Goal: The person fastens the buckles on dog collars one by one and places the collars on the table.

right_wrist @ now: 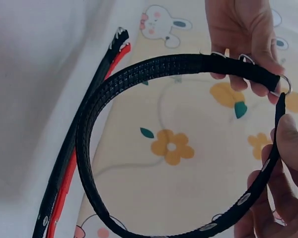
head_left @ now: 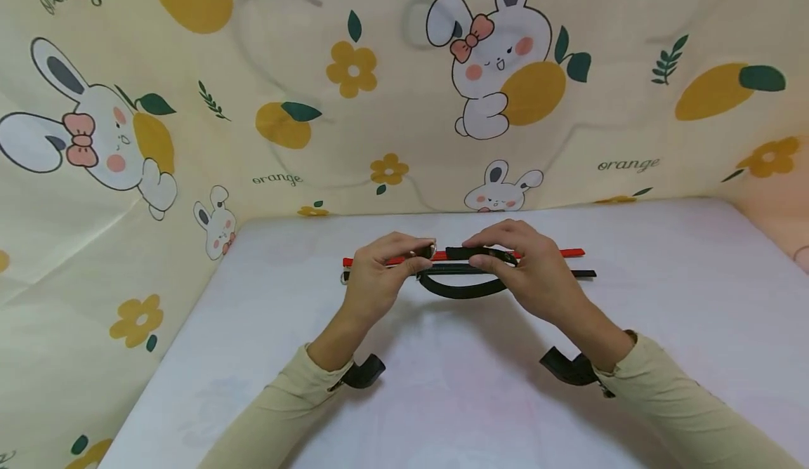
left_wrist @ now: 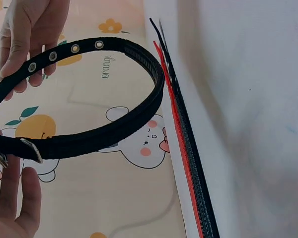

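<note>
Above a white surface (head_left: 663,300) backed by a rabbit-and-orange printed cloth (head_left: 253,90), two hands bend one black collar (head_left: 464,288) into a loop. Three straps are in view in all: the black collar held up, plus one red collar (head_left: 556,252) and a second black strap (head_left: 578,273) lying flat on the surface just behind the hands.

Both flat straps run left to right across the surface, side by side and close together, their right ends pointing toward the right edge. The held collar's long axis also runs left to right, its curved middle sagging toward the person and its two ends brought up near each other between the hands.

On the buckle end, the left hand (head_left: 379,272) pinches the strap between curled fingers and thumb; the left wrist view shows the metal buckle (left_wrist: 32,150) beside that thumb. Over the tip end, the right hand (head_left: 527,265) curls its fingers and holds the strap where a row of metal eyelets (left_wrist: 74,48) runs. The tip sits just beside the buckle end, and the right wrist view shows the two nearly meeting.

Both forearms in beige sleeves (head_left: 682,399) reach forward from the lower edge, wrists raised off the surface, palms turned down and inward.
</note>
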`<state>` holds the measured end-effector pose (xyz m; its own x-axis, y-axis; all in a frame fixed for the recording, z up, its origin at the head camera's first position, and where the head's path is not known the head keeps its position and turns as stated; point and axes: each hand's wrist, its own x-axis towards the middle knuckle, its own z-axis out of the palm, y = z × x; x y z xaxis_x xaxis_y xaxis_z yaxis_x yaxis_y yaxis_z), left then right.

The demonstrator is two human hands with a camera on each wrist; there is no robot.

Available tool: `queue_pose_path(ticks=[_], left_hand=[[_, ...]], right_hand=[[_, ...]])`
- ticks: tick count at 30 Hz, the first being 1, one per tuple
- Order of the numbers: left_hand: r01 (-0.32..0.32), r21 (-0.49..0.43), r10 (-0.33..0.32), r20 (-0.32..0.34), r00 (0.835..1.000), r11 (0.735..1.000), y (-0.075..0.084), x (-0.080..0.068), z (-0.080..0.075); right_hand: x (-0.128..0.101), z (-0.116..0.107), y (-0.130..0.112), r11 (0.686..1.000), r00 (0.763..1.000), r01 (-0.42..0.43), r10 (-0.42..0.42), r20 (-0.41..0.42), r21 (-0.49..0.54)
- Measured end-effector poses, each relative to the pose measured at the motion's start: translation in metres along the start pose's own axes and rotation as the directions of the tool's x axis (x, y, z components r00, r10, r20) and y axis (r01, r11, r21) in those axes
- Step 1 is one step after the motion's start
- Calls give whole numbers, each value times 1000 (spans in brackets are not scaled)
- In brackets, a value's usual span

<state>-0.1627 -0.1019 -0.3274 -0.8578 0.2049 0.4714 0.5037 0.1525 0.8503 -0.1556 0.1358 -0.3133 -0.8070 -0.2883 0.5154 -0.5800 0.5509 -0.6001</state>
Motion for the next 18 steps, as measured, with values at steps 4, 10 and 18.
queue_pose_path(ticks=[4, 10, 18], left_hand=[[1, 7, -1, -1, 1000, 1000, 0, -3, 2], [-10, -2, 10, -5, 1000, 1000, 0, -6, 6], [-74, -28, 74, 7, 997, 997, 0, -5, 4]], right_hand=[[-3, 2, 0, 1000, 1000, -13, 14, 14, -13], [-6, 1, -3, 1000, 1000, 1, -1, -4, -21], [-6, 7, -7, 998, 997, 68, -68, -39, 6]])
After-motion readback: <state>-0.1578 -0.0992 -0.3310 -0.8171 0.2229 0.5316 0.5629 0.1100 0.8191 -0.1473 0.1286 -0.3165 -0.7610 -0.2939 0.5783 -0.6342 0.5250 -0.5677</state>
